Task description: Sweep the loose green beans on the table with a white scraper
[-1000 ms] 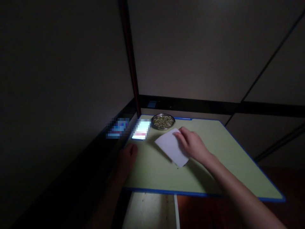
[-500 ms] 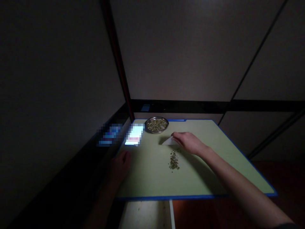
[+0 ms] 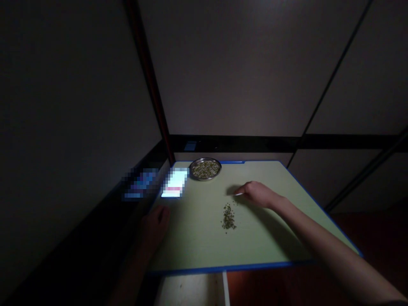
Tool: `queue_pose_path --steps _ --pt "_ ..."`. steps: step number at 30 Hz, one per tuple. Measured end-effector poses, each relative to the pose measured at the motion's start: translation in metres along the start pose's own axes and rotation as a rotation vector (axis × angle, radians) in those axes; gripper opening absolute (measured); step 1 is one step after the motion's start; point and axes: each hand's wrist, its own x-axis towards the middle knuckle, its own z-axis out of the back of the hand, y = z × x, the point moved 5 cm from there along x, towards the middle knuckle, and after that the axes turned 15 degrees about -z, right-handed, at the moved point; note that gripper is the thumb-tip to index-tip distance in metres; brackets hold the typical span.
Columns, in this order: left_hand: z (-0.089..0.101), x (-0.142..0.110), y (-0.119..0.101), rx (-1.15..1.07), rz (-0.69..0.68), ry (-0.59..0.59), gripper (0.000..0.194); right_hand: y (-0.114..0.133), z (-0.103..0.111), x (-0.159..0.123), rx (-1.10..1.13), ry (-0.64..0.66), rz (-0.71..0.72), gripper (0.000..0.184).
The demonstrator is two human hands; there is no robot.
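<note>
My right hand [image 3: 259, 194] pinches a thin white card or piece of paper [image 3: 238, 194], seen nearly edge-on just above the table. A small pile of loose greenish-brown grains [image 3: 228, 217] lies on the tabletop below and left of that hand. Farther back stands a round metal dish [image 3: 205, 178] of green and pale grains [image 3: 205, 169]. In the dim light at the table's left edge rests my left hand [image 3: 155, 223], its fingers curled in a loose fist with nothing visible in it.
The pale green table [image 3: 264, 246] has a blue rim. A lit phone screen [image 3: 175, 182], blurred out, stands at its left edge by the dark wall. An open drawer [image 3: 193, 291] juts out below the front edge. Wall panels close off the back.
The white card has turned from showing its face to nearly edge-on, and my right hand has tipped slightly downward. The whole view has shifted a little. My left hand stays in place.
</note>
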Motion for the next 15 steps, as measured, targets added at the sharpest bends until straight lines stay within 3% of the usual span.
queue_pose_path --steps 3,15 --pt "-0.001 0.000 0.001 0.004 -0.008 0.000 0.031 -0.006 -0.005 -0.012 0.024 0.015 0.054 0.048" --pt "-0.004 0.002 0.001 0.028 -0.039 0.010 0.031 -0.021 0.005 -0.062 0.078 0.034 0.040 0.043"
